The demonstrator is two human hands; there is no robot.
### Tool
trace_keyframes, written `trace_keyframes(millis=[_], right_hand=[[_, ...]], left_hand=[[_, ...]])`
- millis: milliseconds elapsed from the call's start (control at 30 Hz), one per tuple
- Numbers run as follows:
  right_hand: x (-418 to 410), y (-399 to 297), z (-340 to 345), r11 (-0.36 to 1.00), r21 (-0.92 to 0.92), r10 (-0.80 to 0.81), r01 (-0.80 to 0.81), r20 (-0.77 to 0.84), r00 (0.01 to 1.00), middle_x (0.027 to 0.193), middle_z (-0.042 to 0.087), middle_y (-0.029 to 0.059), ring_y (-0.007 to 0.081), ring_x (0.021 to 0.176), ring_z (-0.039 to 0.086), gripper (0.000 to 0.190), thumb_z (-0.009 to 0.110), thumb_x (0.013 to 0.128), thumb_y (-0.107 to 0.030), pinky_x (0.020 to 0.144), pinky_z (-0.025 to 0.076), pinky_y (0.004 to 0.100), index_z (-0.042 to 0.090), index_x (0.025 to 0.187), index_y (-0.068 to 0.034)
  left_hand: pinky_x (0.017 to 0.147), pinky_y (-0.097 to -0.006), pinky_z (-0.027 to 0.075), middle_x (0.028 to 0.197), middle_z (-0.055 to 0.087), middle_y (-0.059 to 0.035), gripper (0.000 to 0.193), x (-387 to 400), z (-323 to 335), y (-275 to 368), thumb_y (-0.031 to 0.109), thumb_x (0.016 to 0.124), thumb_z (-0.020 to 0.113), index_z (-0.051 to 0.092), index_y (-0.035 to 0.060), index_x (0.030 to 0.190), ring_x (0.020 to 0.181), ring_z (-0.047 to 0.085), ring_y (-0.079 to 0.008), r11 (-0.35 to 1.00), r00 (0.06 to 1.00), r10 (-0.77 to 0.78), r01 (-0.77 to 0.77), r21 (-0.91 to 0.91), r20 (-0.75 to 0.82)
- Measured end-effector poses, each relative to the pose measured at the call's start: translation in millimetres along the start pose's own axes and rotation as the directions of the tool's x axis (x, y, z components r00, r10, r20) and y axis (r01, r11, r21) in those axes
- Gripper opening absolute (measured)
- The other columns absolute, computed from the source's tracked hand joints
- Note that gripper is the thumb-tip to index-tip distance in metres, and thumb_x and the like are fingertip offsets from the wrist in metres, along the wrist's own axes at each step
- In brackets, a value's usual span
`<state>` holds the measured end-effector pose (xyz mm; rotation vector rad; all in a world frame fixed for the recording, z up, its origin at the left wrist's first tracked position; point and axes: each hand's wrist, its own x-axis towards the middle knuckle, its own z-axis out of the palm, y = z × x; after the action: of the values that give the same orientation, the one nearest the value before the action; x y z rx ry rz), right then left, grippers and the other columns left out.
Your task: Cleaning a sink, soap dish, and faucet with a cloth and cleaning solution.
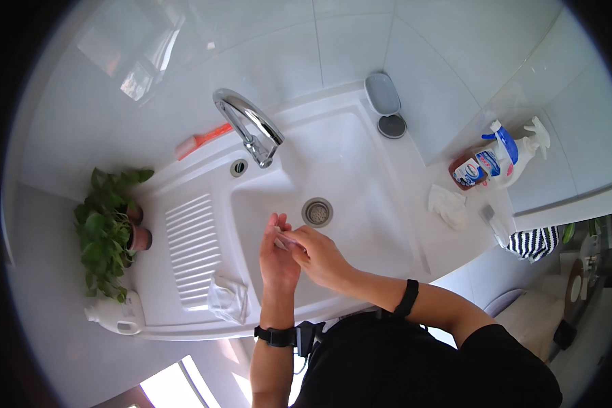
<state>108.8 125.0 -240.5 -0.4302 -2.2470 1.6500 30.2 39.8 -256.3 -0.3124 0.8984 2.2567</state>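
Note:
Over the front of a white sink basin point(357, 168), my two hands meet just in front of the drain strainer point(317, 212). My left hand point(279, 265) is turned palm up with its fingers pointing away from me. My right hand point(324, 257) reaches across from the right and pinches a small pale object point(284, 240) against the left palm and fingers. Most of that object is hidden by the fingers, so its kind cannot be made out. Beyond the hands a chrome faucet point(250, 117) arches over the basin, and no water is seen running from it.
Left of the basin are a ribbed washboard point(193, 255), a folded white cloth point(228, 298), potted plants point(102, 229) and a white jug point(117, 313). An orange brush point(199, 143) lies behind. On the right are a grey soap dish point(382, 94), a crumpled white cloth point(448, 206) and a spray bottle point(512, 153).

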Motion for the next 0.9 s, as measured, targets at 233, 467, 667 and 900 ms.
trace_keyframes(millis=[233, 467, 667, 900], right_hand=[[24, 21, -10, 0.527, 0.592, 0.475, -0.61, 0.389, 0.789, 0.088, 0.061, 0.0017, 0.0099, 0.081, 0.058, 0.024, 0.066, 0.087, -0.013, 0.074, 0.05, 0.0272, 0.063, 0.108, 0.0], [60, 60, -84, 0.501, 0.665, 0.563, -0.554, 0.236, 0.792, 0.09, 0.062, -0.0002, 0.0102, 0.083, 0.06, 0.024, 0.069, 0.087, -0.023, 0.071, 0.049, 0.0268, 0.063, 0.105, -0.009], [155, 96, -223, 0.844, 0.505, 0.449, -0.18, -0.481, 0.753, 0.09, 0.066, 0.0068, 0.0128, 0.059, 0.064, 0.024, 0.06, 0.089, -0.02, 0.045, 0.044, 0.0256, 0.06, 0.106, -0.002], [225, 135, -241, 0.93, 0.316, 0.354, -0.187, -0.639, 0.683, 0.105, 0.064, 0.0101, 0.0157, 0.062, 0.067, 0.028, 0.049, 0.094, -0.014, 0.048, 0.048, 0.0278, 0.054, 0.119, -0.002]], left_hand=[[0.075, -0.032, 0.046, 0.099, 0.055, -0.0004, 0.02, 21, -19, -6, 0.022, 0.098, 0.048, 0.052, 0.0087, 0.112, 0.088, 0.055, -0.0152, 0.999, 0.999, 0.006, -0.004, 0.032, -0.047], [0.038, -0.0196, 0.025, 0.073, 0.045, 0.0047, 0.019, 43, -50, -1, 0.022, 0.095, 0.056, 0.055, 0.0107, 0.111, 0.051, 0.034, -0.0037, 1.0, 0.966, -0.024, 0.026, 0.004, -0.257], [0.038, -0.0193, 0.024, 0.073, 0.046, 0.0054, 0.017, 26, -54, 11, 0.02, 0.098, 0.052, 0.053, 0.0112, 0.113, 0.052, 0.033, -0.0042, 0.996, 0.965, -0.008, 0.031, 0.084, -0.261], [0.038, -0.0189, 0.024, 0.074, 0.048, 0.0053, 0.019, 10, -60, 19, 0.02, 0.097, 0.054, 0.055, 0.0125, 0.114, 0.053, 0.037, -0.0043, 0.989, 0.934, 0.043, 0.01, 0.147, -0.355]])
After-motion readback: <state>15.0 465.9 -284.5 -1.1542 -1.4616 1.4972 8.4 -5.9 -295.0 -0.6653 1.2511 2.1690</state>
